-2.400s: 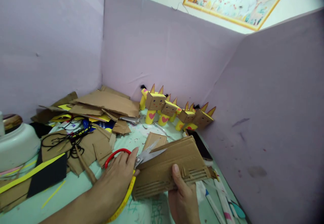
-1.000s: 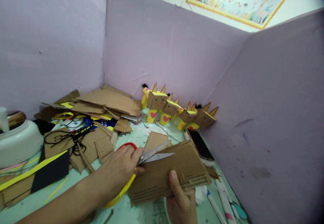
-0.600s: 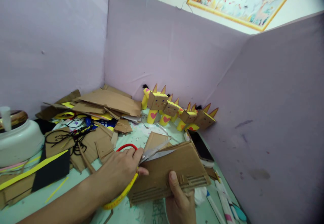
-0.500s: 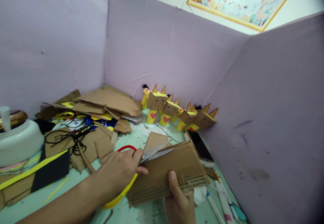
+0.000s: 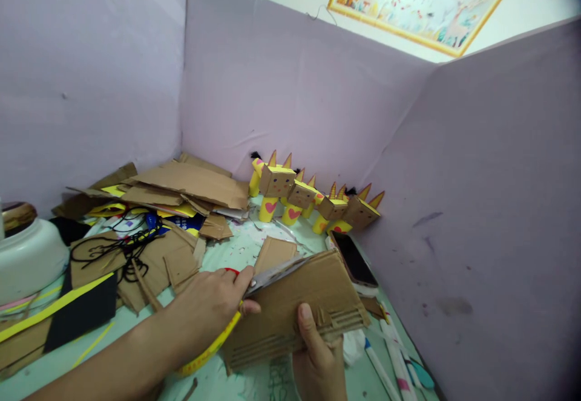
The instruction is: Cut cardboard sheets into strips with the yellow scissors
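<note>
My left hand (image 5: 211, 304) is closed round the red-handled scissors (image 5: 275, 273), whose blades lie along the upper edge of a brown cardboard piece (image 5: 290, 304). Gripping that cardboard from below is my right hand (image 5: 320, 349), its thumb on the face and its fingers hidden behind. Bare corrugated ridges show along the cardboard's lower edge. A yellow strip with markings, like a measuring tape (image 5: 213, 346), curves beneath my left hand; I cannot tell whether it is held. Another small cardboard piece (image 5: 275, 251) lies behind the blades.
Cardboard scraps (image 5: 190, 183) and black cord (image 5: 129, 247) are heaped at left, near a white pot (image 5: 31, 262). Several yellow horned cardboard figures (image 5: 276, 183) stand along the back partition (image 5: 290, 86). A phone (image 5: 356, 259) and white markers (image 5: 394, 358) lie at right.
The scissor blades have drawn together along the cardboard's upper edge. The whole view has shifted slightly, and both hands keep their hold.
</note>
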The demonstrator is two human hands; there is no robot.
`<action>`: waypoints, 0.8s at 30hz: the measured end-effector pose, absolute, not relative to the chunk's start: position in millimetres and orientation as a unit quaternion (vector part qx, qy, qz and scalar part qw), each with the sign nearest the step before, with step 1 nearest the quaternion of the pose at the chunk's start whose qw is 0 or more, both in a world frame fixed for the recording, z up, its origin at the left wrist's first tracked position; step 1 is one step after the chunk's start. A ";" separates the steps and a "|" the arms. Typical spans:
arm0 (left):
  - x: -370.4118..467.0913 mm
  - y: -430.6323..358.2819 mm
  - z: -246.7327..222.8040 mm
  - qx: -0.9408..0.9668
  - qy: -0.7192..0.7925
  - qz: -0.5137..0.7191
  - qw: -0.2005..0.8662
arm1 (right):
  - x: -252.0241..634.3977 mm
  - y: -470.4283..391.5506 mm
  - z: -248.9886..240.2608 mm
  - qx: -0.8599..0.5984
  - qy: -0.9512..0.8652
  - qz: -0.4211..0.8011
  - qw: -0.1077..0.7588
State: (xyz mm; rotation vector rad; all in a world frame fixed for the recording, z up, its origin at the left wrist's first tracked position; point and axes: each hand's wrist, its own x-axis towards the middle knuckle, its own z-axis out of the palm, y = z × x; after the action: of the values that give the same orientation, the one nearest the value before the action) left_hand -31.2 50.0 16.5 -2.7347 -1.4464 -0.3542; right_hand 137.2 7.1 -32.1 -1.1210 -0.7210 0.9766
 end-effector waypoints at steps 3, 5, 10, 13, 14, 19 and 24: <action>-27.1 47.6 26.1 -0.876 -0.463 -0.133 0.002 | 139.4 5.6 -39.6 -0.519 -0.341 0.398 0.675; -23.2 46.5 31.5 -0.874 -0.469 -0.127 0.001 | 140.7 5.4 -44.5 -0.525 -0.363 0.382 0.668; -15.8 44.5 41.3 -0.863 -0.499 -0.083 0.014 | 144.4 7.7 -48.8 -0.524 -0.386 0.381 0.656; -15.4 43.8 43.4 -0.863 -0.498 -0.079 0.033 | 147.0 8.3 -49.7 -0.520 -0.391 0.384 0.655; -15.8 44.0 43.0 -0.865 -0.494 -0.080 0.034 | 147.4 8.3 -50.1 -0.520 -0.391 0.385 0.655; -18.1 46.9 35.8 -0.870 -0.481 -0.099 0.037 | 144.1 9.7 -50.4 -0.509 -0.374 0.381 0.674; -19.6 49.2 25.4 -0.871 -0.476 -0.112 0.045 | 140.6 10.8 -46.2 -0.496 -0.373 0.375 0.688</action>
State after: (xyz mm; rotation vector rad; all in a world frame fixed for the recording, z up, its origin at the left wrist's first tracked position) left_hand -19.6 49.2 25.4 -2.6615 -1.4528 -0.3427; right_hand 140.6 10.8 -46.2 -1.1110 -0.8358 0.8385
